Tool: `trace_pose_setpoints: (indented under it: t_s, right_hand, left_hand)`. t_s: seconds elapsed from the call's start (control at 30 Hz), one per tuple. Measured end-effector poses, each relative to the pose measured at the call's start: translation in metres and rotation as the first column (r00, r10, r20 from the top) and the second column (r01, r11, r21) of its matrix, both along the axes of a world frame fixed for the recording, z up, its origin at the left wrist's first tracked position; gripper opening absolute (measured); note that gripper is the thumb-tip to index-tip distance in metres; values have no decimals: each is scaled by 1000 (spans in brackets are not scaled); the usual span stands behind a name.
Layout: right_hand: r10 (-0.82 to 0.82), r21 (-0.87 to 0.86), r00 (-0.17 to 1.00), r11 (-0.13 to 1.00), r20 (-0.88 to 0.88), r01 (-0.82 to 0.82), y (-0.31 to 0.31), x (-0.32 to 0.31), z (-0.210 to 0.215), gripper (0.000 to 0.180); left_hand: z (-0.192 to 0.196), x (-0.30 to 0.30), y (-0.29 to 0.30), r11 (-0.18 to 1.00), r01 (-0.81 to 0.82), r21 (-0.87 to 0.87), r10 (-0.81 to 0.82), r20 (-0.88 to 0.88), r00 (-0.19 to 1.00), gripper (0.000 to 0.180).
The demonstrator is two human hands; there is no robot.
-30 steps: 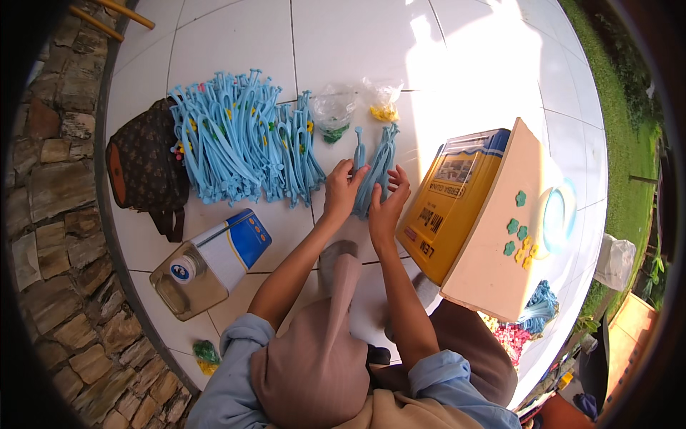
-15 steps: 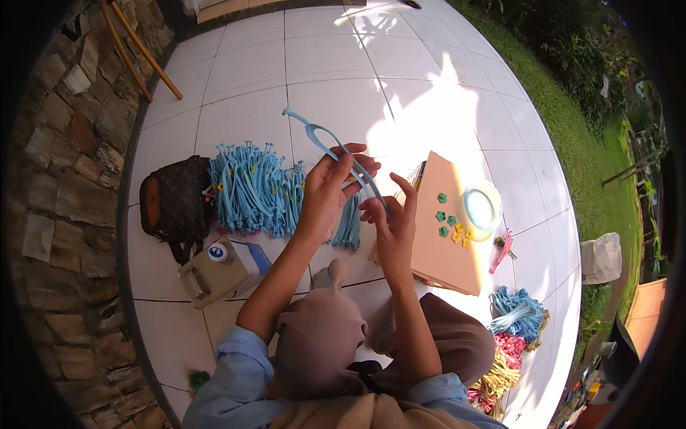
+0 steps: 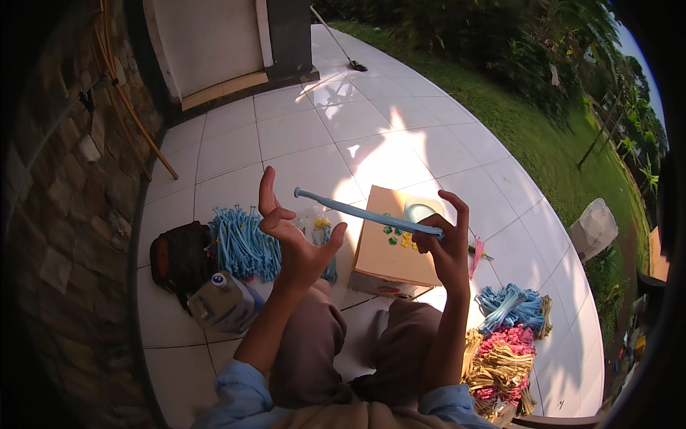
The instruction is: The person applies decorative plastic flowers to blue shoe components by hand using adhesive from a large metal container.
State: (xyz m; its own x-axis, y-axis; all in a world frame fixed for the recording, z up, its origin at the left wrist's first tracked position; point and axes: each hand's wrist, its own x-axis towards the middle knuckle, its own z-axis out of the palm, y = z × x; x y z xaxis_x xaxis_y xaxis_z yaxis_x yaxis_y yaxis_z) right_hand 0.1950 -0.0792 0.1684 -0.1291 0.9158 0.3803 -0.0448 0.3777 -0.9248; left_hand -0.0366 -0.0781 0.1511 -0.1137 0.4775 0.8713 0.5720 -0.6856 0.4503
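My right hand [image 3: 449,250] pinches one end of a light blue flip-flop strap [image 3: 371,214]. The strap stretches leftward in the air, its knobbed tip near my left hand [image 3: 296,247] but apart from it. That left hand is raised with fingers spread and holds nothing. Below and beyond the hands stands a cardboard box [image 3: 371,247]. On its top lie small green flowers [image 3: 391,231], yellow flowers [image 3: 406,241] and a round pale tub [image 3: 421,210], partly behind my right hand. A heap of similar blue straps [image 3: 239,243] lies on the floor to the left.
At left sit a dark bag [image 3: 179,254] and a tan canister [image 3: 218,304] with a blue-and-white cap. Tied bundles of blue straps [image 3: 511,309], pink straps [image 3: 513,339] and tan straps [image 3: 504,365] lie at right. A pink-handled tool [image 3: 476,257] rests beside the box.
My left hand has let go of the strap and opened out to the left. The right hand has moved right with the strap, now nearly level. The view has tilted up, showing a door.
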Motion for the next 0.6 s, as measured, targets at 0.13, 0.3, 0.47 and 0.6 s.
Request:
trace_pose_setpoints:
  t_s: [0.13,0.3,0.47,0.6]
  right_hand:
    - [45,11,997,999,-55,-44,-8,16,-11,57]
    - [-36,-25,998,999,-53,35,-14,11,-9,57]
    - [-205,62,979,977,-14,205,-7,21,-24,11]
    - [-289,12,954,957,-83,290,-8,18,-20,12]
  left_hand:
    - [13,11,-6,994,86,-61,-97,-207,974,73]
    - [-8,29,10,719,192,-668,-458,-248,853,38]
    - [-28,44,15,546,469,-695,-557,118,822,19]
    - [-45,39,14,614,522,-593,-518,197,833,23]
